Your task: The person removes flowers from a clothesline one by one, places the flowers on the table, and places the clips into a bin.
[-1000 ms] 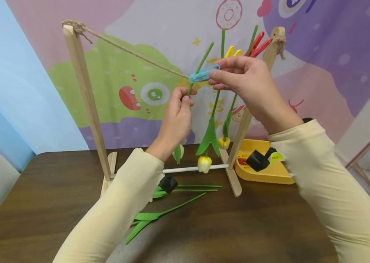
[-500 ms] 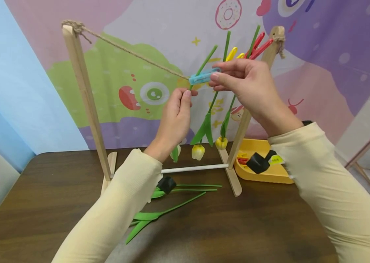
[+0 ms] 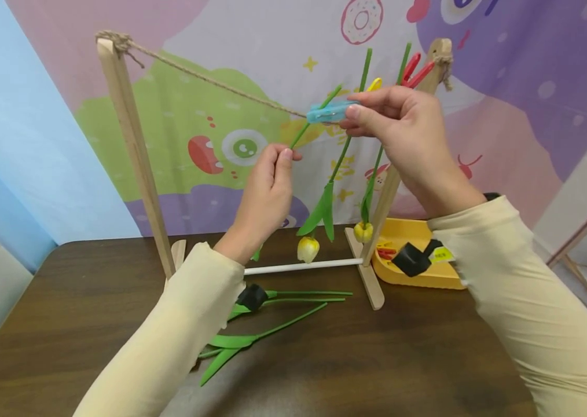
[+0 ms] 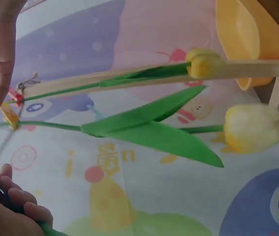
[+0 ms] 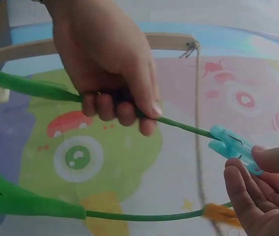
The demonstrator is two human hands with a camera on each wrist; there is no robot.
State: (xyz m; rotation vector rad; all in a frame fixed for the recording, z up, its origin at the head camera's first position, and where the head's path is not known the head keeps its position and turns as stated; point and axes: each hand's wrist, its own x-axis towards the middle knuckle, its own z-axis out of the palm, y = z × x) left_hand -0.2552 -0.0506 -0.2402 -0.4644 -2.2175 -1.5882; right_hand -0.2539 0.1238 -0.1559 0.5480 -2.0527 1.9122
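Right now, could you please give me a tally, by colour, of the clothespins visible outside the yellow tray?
Blue clothespin, pinched by the right hand: 1
Yellow clothespin, partly hidden by that hand in the head view: 1
Red clothespin: 1
Total: 3

Pale cream-yellow, stretchy-looking fabric sleeve on the left arm [image 3: 168, 333], lower left of the frame, with a kinda wavy cuff. Matching cream-yellow sleeve on the right arm [image 3: 512, 295], creased toward the lower right. Small black boxy wrist gadget [image 3: 253, 297] by the left cuff, another chunky black one [image 3: 411, 259] by the right, plus a neon yellow-green label with dark print [image 3: 441, 253].
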